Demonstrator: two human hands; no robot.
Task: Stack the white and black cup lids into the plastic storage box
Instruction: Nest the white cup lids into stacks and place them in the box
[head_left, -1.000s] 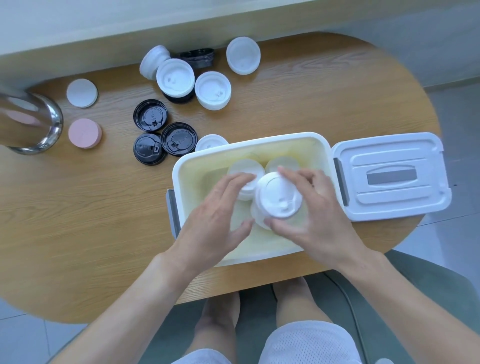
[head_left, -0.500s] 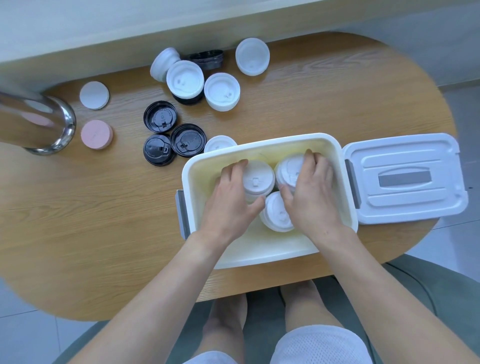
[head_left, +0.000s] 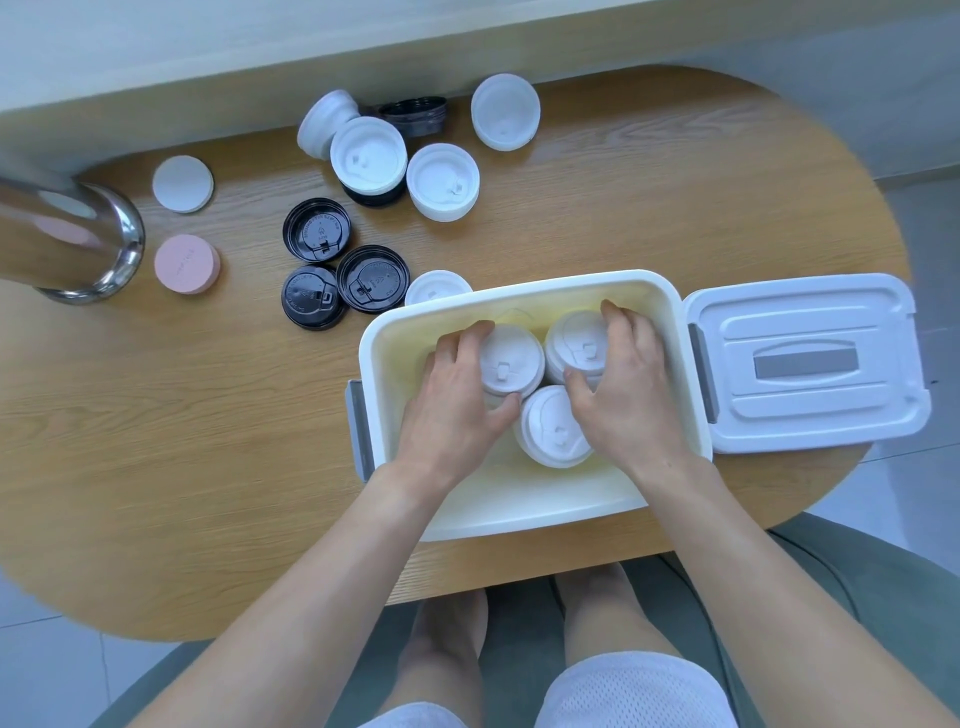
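The white plastic storage box (head_left: 519, 512) stands open on the wooden table, with three stacks of white lids inside. My left hand (head_left: 457, 410) grips the left white stack (head_left: 509, 361), fingers and thumb curled round it. My right hand (head_left: 631, 395) grips the right white stack (head_left: 574, 338). A third white stack (head_left: 550, 428) sits between my hands, nearer me. On the table behind the box lie three black lids (head_left: 317, 228), a single white lid (head_left: 436, 287) by the box rim, and further white stacks (head_left: 441, 182).
The box's cover (head_left: 810, 364) lies flat to the right of the box. A steel cylinder (head_left: 72, 244) stands at the left edge, with a pink disc (head_left: 187, 263) and a white disc (head_left: 183, 183) beside it. A small black stack (head_left: 415, 115) sits near the back wall.
One second ago my right hand held a white stack above the box. That stack now sits in the box, and both hands have moved forward onto the two rear stacks.
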